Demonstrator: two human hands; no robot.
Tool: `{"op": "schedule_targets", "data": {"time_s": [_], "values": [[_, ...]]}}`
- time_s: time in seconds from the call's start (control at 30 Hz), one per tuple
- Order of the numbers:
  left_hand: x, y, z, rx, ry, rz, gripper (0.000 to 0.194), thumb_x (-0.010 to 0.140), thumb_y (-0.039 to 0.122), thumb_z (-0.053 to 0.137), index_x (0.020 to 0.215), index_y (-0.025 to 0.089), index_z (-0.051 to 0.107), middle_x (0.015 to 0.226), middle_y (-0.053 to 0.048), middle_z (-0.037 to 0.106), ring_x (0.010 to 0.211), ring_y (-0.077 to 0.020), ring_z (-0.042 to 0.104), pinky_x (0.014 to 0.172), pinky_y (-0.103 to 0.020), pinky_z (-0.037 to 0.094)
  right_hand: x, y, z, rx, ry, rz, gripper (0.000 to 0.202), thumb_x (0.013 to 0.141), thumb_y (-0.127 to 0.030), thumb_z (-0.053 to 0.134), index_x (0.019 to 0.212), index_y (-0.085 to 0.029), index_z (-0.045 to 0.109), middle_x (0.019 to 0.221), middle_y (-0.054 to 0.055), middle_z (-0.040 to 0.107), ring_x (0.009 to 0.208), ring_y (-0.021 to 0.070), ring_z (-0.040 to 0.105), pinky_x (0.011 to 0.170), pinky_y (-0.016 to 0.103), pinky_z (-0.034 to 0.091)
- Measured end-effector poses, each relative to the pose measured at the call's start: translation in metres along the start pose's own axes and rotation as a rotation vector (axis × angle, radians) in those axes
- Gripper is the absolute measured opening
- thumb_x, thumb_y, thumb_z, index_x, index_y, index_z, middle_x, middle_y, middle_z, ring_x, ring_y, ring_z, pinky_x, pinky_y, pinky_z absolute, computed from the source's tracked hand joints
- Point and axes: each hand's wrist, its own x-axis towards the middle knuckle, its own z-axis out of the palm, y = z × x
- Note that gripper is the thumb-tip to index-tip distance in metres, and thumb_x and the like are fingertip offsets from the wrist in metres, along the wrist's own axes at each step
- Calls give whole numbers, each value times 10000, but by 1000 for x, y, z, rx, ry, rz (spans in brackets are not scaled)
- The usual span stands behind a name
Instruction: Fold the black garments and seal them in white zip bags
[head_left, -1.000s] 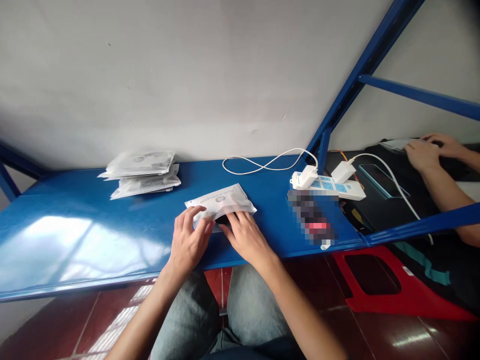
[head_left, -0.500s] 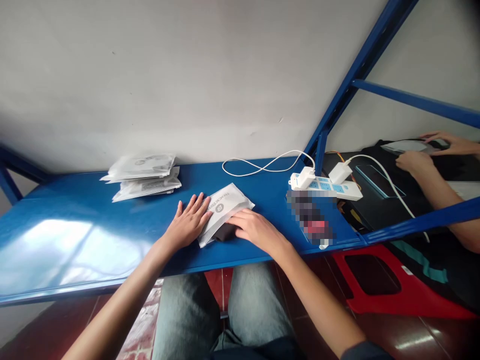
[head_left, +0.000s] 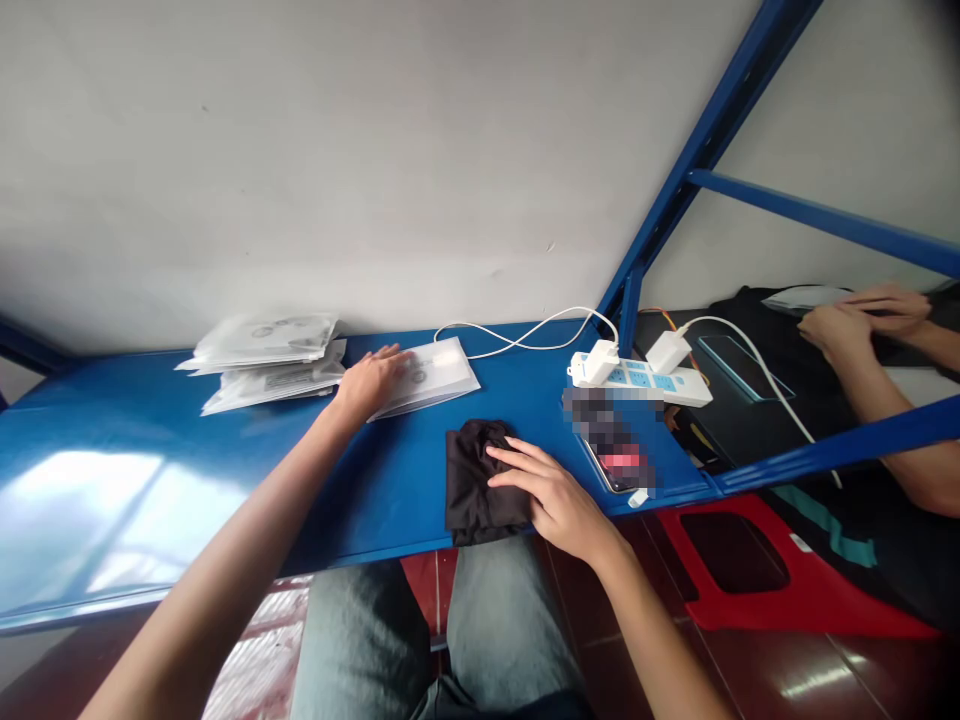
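Observation:
My left hand [head_left: 373,382] lies on the left end of a frosted white plastic pouch [head_left: 442,368] with a faint round logo, toward the back of the blue table. Its fingers are stretched out over the pouch. Close to the front edge is a folded black cloth item [head_left: 480,490]; its exact kind does not show. My right hand [head_left: 559,490] rests on the cloth's right side with fingers spread. Left of my left hand, several similar pouches sit in an uneven stack [head_left: 262,345].
To the right lie a white power strip [head_left: 645,378] with chargers and a white cable [head_left: 517,340], and a partly blurred phone [head_left: 611,460]. A blue metal frame [head_left: 675,200] separates a co-worker's hands [head_left: 862,320], another phone [head_left: 742,367] and a red stool [head_left: 750,560].
The pouch has moved back and left under my left hand. The black cloth, earlier mostly covered by it, is now exposed nearer the front edge, with my right hand on it.

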Motion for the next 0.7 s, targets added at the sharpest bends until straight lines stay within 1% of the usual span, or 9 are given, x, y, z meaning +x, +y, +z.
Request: {"op": "schedule_targets", "data": {"time_s": [0.1,0.17,0.23,0.27,0.33,0.43,0.5,0.57,0.7], "values": [[0,7,-3,-13,5,10,476,1069,358,399,1494,180,520,1618,-170,438,1512,-335,401,1221,-558,310,-1,3,3,-15,14,22,669,844,94,411,1278,-311,719,1646,-18,426,1568,236,302,1243,558,386],[-17,23,-11,-43,148,12,461,1069,333,404,1487,177,524,1647,-160,393,1547,-346,330,1247,-614,228,-1,7,6,-22,76,70,698,858,83,412,1334,-344,692,1713,-38,278,1588,246,243,1263,561,349],[-47,53,-23,-166,279,2,456,1080,328,382,1484,173,527,1631,-151,423,1523,-325,385,1255,-598,255,-1,13,7,8,168,114,730,890,59,386,1426,-377,619,1730,-36,223,1583,248,260,1268,549,339],[-65,73,-29,-269,309,-17,462,1085,363,382,1486,182,526,1586,-141,493,1460,-297,488,1236,-549,339,-1,17,8,37,223,128,723,916,37,368,1466,-384,579,1721,-21,252,1568,244,300,1266,539,346],[-101,120,-34,-436,233,43,464,1092,419,376,1476,219,544,1517,-94,582,1406,-241,555,1189,-446,452,-1,24,8,116,349,147,632,988,-46,357,1495,-372,547,1660,25,382,1511,241,412,1236,521,399],[-138,184,-22,-436,172,116,516,1075,476,415,1519,230,507,1610,-98,464,1494,-259,444,1242,-474,392,-1,33,8,254,502,218,420,1061,-254,428,1446,-318,583,1498,93,571,1327,252,605,1082,481,562],[-147,209,-7,-387,157,143,673,1026,579,485,1588,218,406,1650,-135,383,1539,-310,356,1266,-561,322,-1,36,9,310,520,280,384,1066,-368,456,1415,-280,591,1388,122,644,1119,236,708,915,428,648],[-147,217,4,-360,151,148,756,1001,607,519,1623,218,334,1672,-146,328,1562,-330,295,1275,-607,267,-1,35,10,309,512,319,403,1062,-436,464,1396,-252,593,1287,132,688,939,206,735,802,387,668],[-140,208,3,-420,113,124,601,1052,528,460,1585,254,404,1653,-107,381,1552,-281,332,1279,-578,273,0,30,9,279,507,337,416,1058,-473,465,1364,-230,607,1201,127,712,840,183,728,774,362,663]]}}
